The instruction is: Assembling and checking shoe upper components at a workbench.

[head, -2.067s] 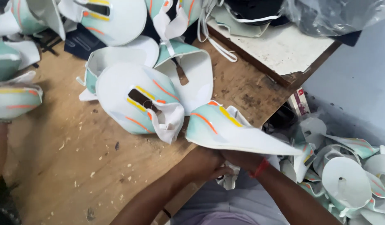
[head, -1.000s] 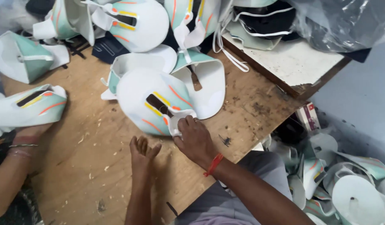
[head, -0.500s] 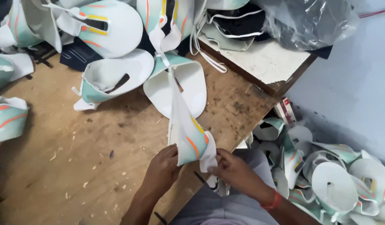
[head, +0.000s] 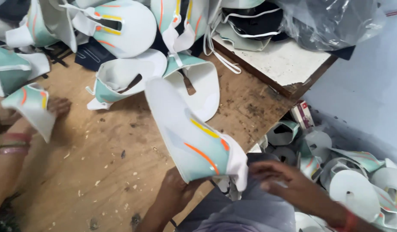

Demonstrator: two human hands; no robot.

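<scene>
- At the near edge of the table (head: 99, 172), a white and teal shoe piece (head: 194, 137) with yellow and orange stripes is held up off the wood.
- Its long side runs from up near the middle of the table down toward the person's lap.
- The left hand (head: 175, 189) is under its low end and grips it from below, fingers closed on it.
- The right hand (head: 289, 182) is just to the right of the low end, by the white flap; it is blurry, so I cannot tell if it pinches the flap or only touches it.
- Both hands are at the low end; the left one is closer in.
- Just behind the piece lie two more white pieces (head: 125, 77), and a big pile (head: 121, 25) sits farther back.
- At the far left, another person's hand (head: 56, 107) holds a piece of the same kind (head: 30, 107).
- To the right, below the table, many more pieces (head: 357, 189) lie on the floor.
- A clear plastic bag (head: 332, 21) sits on a white board (head: 284, 60) at the back right.
</scene>
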